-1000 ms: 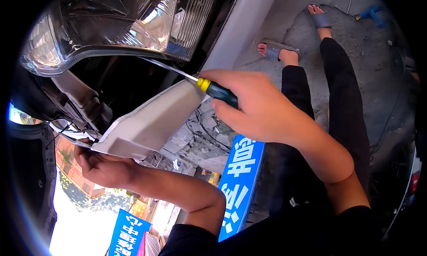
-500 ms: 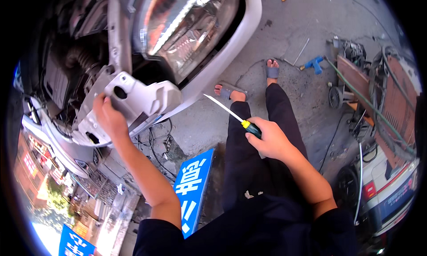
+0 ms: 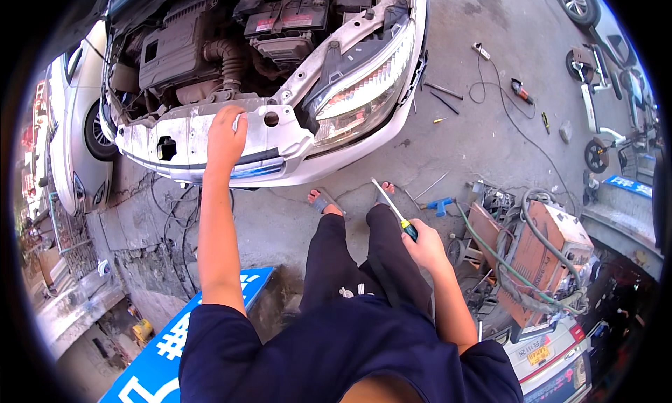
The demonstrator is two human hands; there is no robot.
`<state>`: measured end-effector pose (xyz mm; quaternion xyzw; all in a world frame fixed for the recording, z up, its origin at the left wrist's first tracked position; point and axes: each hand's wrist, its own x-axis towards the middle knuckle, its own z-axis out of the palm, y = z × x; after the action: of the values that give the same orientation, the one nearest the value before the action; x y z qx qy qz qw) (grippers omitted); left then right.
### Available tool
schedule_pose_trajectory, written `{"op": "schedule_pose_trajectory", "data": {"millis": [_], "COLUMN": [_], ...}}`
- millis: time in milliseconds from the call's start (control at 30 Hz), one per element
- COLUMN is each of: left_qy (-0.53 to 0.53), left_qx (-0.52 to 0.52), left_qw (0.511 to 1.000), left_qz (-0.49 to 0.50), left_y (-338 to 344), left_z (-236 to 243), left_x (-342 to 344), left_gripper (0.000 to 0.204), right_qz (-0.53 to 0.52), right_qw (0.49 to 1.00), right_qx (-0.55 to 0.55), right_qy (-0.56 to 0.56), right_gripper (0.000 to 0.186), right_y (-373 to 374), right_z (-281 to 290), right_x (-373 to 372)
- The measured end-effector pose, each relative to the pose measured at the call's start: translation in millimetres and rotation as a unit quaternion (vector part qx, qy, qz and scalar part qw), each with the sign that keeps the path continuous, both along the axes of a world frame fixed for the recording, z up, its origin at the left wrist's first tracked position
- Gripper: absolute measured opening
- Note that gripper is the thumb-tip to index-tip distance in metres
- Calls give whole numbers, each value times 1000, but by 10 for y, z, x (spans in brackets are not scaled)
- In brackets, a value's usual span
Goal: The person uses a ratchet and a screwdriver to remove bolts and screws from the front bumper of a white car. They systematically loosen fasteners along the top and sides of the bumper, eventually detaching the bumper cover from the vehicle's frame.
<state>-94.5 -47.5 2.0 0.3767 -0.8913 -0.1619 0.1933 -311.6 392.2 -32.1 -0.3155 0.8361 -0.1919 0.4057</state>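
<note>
My right hand (image 3: 425, 247) is closed round a screwdriver (image 3: 408, 228) with a dark green and yellow handle. Its long pale shaft points up and away, over my right foot. My left arm reaches forward to a car with its front opened up. There my left hand (image 3: 225, 141) is closed over the upper edge of the white front panel (image 3: 192, 138), fingers together and partly hidden. To the right of that hand lie a round hole in the panel and the clear headlight (image 3: 364, 98). Behind it is the engine bay, with a ribbed air hose (image 3: 227, 58) and a battery (image 3: 287, 18).
A blue air gun (image 3: 440, 206) with a green hose and a metal rod lie right of my feet. Farther off are a corded power tool (image 3: 519, 89) and several hand tools. A brown machine (image 3: 553, 238) stands at right. A blue sign (image 3: 175, 340) lies at lower left.
The view has swung, bringing more of the engine bay and ground into sight. My left hand has come to the panel's upper edge. The screwdriver stays in my right hand, held farther right.
</note>
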Motion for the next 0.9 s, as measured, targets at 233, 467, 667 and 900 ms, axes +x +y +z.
{"op": "schedule_pose_trajectory", "data": {"millis": [233,467,667,900], "left_qy": [5,-212,-109,99], "left_qx": [218,476,545,510], "left_qw": [933,736,750,745], "left_qz": [286,433,358,418], "left_y": [1322,4100,4253,2707], "left_z": [-541,-1590,-1535,-1643], "left_x": [1575,3689,3649,3299], "left_gripper": [25,32,23,26], "right_qz": [-18,-308,-491,-434], "right_qw": [995,905,798,881], "right_qx": [88,280,252,125], "right_qy": [-42,-91,-242,-142], "right_gripper": [43,32,23,24], "right_y": [727,2819,3185,2666], "right_z": [-916,-2144,-1465,-706], "right_x": [-596,-532,239,651]}}
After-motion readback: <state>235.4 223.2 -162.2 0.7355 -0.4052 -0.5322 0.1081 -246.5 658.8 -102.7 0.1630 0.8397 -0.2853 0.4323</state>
